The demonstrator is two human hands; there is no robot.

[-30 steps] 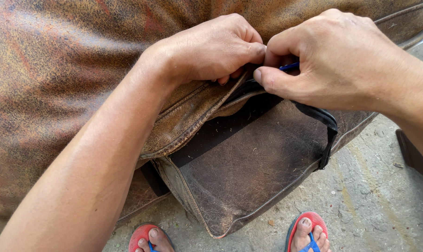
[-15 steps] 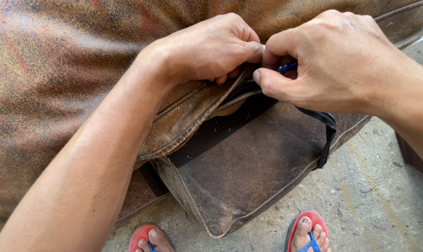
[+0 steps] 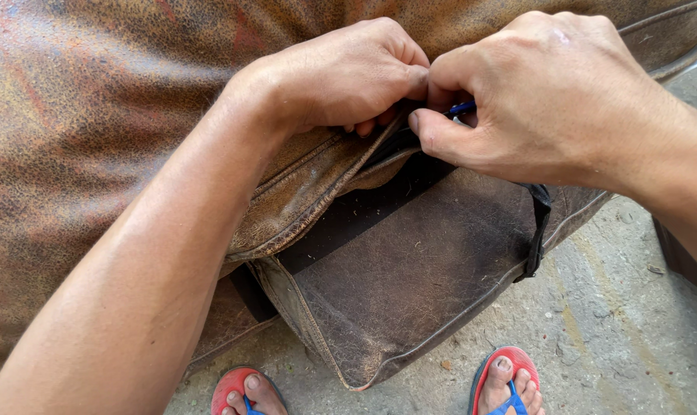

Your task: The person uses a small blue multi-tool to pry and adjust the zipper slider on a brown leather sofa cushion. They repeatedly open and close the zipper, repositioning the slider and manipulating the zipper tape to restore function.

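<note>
Overall, big worn brown cushion w/ mottled, cracked leather-like cover fills far and left of view, bulging toward viewer. Its loose cover flap hangs down centre-near, corner pointing at concrete floor; black strip (zip tape or fastener band, can't tell which) runs diag. across flap from lower left to upper right. That diag. = long axis of the opening seam, rising toward both hands. Black strap dangles at flap's right edge. L hand comes in from near-left, forearm laid over cushion, fingers curled shut and pinching upper seam edge just left of the meeting pt. R hand comes in from right, thumb + forefinger pressed together on a small blue piece, mostly hidden; prob. a pull tab or tool tip, not resolvable. Hands' fingertips touching or nearly so, right at the seam's top end; R hand is the one on the blue piece, L just beside it. So work pt lies directly betw. hands, seam trailing away down-left beneath L wrist. Feet in red sandals w/ blue straps at near edge: left, right.
</note>
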